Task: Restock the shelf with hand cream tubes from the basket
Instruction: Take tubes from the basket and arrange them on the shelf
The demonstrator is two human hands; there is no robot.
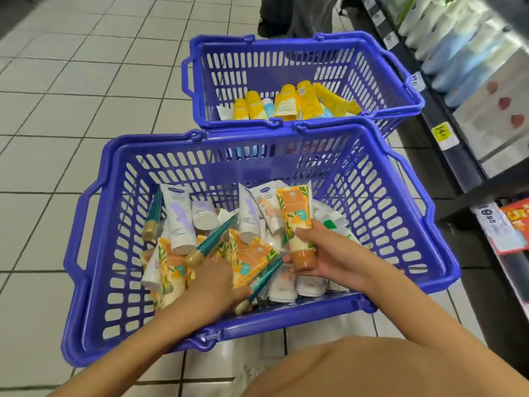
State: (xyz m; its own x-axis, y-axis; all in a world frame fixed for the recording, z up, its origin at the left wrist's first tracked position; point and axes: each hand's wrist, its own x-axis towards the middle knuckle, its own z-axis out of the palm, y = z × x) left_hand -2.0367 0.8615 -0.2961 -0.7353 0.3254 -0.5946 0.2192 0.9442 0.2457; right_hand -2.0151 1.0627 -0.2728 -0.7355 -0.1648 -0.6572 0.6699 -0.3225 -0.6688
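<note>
**Both hands in the near basket, orange tube gripped**

Landmark: near basket (86, 282), blue plastic with slotted walls, standing on the tiled floor (57, 96).

Right hand (323, 253): inside the basket, toward its right half. Fingers closed around the lower end of an orange tube (296, 222). Tube is held nearly upright, brown cap down, flat crimped end up, raised above the pile.

Left hand (214, 285): inside the basket near its front wall, palm down on the heap. Fingers curled onto the pile beside a slim teal tube (262, 283); whether they actually pinch it cannot be told, as the hand is motion-blurred.

Contents of the basket: a loose heap of tubes. White tubes (179, 222) with lilac print lie toward the back-left, more orange floral ones (252, 262) in the middle, and further teal ones lean across them.

Behind the basket, touching its rear rim: far basket (406, 81), same blue, holding yellow bottles (253, 106).

Right of the basket: shelf (446, 133) with price tags (443, 134) on its edge and pale bottles (458, 53) stocked above.
</note>
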